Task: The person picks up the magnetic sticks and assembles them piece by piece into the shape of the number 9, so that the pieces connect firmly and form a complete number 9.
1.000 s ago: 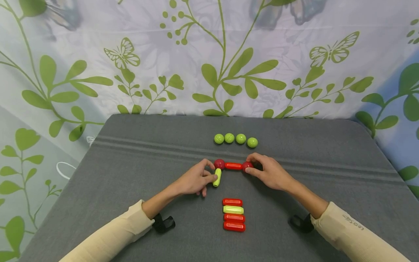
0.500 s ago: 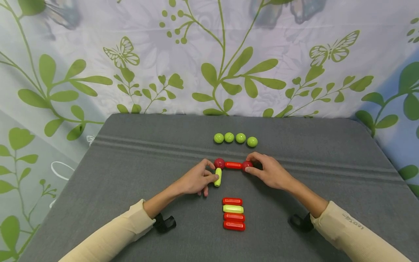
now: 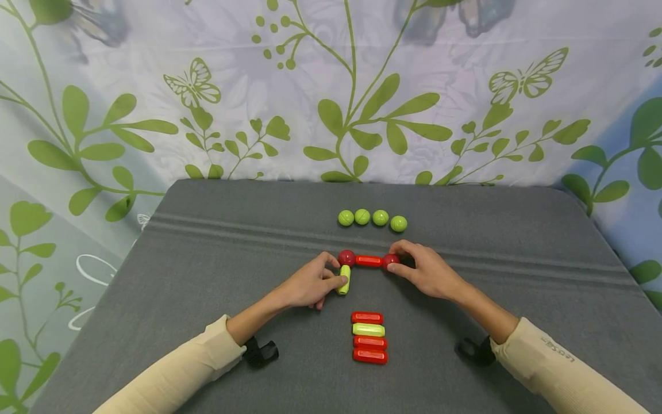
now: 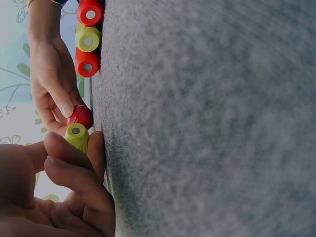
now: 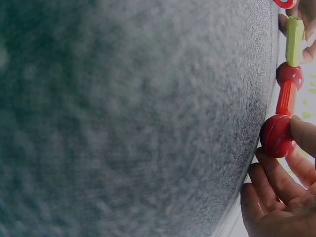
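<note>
My left hand pinches a yellow-green rod between thumb and fingers. The rod's far end meets a dark red ball. From that ball a red rod runs right to a second dark red ball, so the pieces form a corner shape on the table. With thumb and fingertips, my right hand grips this second ball. In the right wrist view the ball sits between thumb and fingers. A round metal-looking spot shows on the near end of the yellow-green rod in the left wrist view.
Several green balls stand in a row behind the joined pieces. Nearer the body, red rods and one yellow-green rod lie stacked side by side. All rest on a grey cloth-covered table before a leaf-patterned curtain.
The yellow-green rod in my left hand has shifted slightly right, lining up more squarely under the left red ball. My right hand has stayed on its ball.
</note>
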### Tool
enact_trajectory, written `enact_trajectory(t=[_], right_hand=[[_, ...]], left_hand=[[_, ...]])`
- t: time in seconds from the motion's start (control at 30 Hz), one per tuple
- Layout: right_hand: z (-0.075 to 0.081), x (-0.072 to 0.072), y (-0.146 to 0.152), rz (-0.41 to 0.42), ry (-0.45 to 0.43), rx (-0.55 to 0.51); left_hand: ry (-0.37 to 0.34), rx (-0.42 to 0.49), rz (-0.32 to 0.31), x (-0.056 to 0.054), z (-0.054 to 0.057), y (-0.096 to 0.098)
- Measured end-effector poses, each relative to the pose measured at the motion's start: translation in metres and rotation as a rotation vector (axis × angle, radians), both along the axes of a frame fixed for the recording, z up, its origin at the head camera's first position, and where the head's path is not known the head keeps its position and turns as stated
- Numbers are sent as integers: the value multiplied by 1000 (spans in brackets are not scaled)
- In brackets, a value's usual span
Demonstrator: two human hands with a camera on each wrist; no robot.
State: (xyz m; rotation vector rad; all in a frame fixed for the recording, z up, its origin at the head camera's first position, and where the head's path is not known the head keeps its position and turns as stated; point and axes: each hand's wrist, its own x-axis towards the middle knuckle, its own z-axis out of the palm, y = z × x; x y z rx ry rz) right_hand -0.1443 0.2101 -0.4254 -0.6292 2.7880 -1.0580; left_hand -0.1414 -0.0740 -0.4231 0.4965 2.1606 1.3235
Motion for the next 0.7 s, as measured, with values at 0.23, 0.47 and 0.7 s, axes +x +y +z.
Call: enact_trajectory(t=[0.23, 0.47, 0.7], right_hand=[[-1, -1, 0, 9, 0, -15], [-2, -1, 0, 11, 8, -16], [-2, -1, 0, 13, 8, -18]], left_hand=[[8, -9, -4, 1, 1, 0], [25, -17, -5, -1, 0, -1], [36, -13, -9, 0, -1, -2]])
